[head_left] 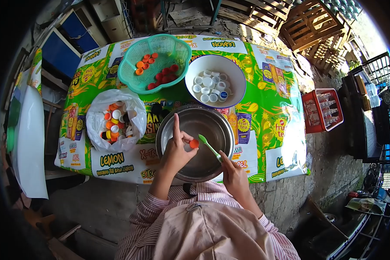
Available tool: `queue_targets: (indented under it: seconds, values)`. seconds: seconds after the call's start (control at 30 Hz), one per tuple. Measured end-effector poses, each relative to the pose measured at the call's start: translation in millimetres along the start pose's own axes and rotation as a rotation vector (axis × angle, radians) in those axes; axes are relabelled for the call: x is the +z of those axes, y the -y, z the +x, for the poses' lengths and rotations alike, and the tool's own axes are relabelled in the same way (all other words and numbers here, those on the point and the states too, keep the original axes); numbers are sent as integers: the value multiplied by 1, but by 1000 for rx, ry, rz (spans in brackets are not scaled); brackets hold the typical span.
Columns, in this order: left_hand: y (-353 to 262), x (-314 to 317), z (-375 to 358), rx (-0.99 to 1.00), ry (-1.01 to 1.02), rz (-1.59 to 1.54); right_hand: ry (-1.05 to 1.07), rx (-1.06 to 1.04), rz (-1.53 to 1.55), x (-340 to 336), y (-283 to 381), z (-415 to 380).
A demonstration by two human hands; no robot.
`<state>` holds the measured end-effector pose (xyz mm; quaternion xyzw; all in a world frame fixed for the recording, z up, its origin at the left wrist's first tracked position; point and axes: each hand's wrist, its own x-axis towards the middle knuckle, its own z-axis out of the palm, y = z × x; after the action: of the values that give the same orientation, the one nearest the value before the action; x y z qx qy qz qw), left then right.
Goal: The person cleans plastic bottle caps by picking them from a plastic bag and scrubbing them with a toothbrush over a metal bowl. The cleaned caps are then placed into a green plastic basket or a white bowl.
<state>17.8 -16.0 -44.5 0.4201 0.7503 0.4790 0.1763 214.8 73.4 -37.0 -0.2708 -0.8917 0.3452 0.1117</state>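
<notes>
Between thumb and fingers, my left hand point(180, 146) pinches an orange bottle cap point(194, 143), its index finger pointing up. My right hand point(234, 173) grips a green toothbrush point(209, 147) by its handle, the brush head close beside the cap. Both are over a metal basin point(226, 130) at the table's front edge. Left of it, a white plastic bag point(138, 108) holds mixed orange, white, yellow and black caps. Behind stand a green plastic basket point(130, 56) with orange and red caps and a white bowl point(238, 71) with white caps.
A green printed cover point(273, 110) lies over the table. A red crate point(324, 90) with bottles stands off its right side. Wooden pallets point(310, 26) are stacked at the back right, and blue-fronted furniture point(69, 54) is at the far left.
</notes>
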Motion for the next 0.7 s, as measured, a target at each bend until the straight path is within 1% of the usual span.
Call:
queue_targets:
  seconds: [0.07, 0.13, 0.2, 0.27, 0.4, 0.43, 0.47, 0.53, 0.6, 0.67, 0.7]
  values:
    - [-4, -2, 0, -18, 6, -5, -42, 18, 5, -1, 2, 0]
    - [-6, -2, 1, -26, 8, -6, 80, -35, -32, -2, 6, -2]
    - [-6, -2, 1, -32, 8, -8, 47, -32, 24, -3, 2, -1]
    - [-4, -3, 0, -25, -8, -12, -25, 51, -28, -7, 2, 1]
    - [1, -5, 1, -61, 23, -98, 32, -31, 53, -4, -1, -6]
    - [0, -6, 0, -83, 39, -136, 36, 32, 11, -6, -2, -5]
    - [-1, -7, -1, -106, 55, -174, 35, 30, 9, -7, -2, -4]
    - [-2, -7, -1, -104, 59, -186, -32, 2, 41, -9, 1, -2]
    - [-3, -7, -2, -99, 63, -198, -2, -43, 95, -8, 4, -4]
    - [-5, -9, -2, -94, 83, -270, 2, -6, 88, -7, 4, 0]
    - [-6, -9, -4, -126, 93, -295, -30, 13, 68, -7, 0, 2]
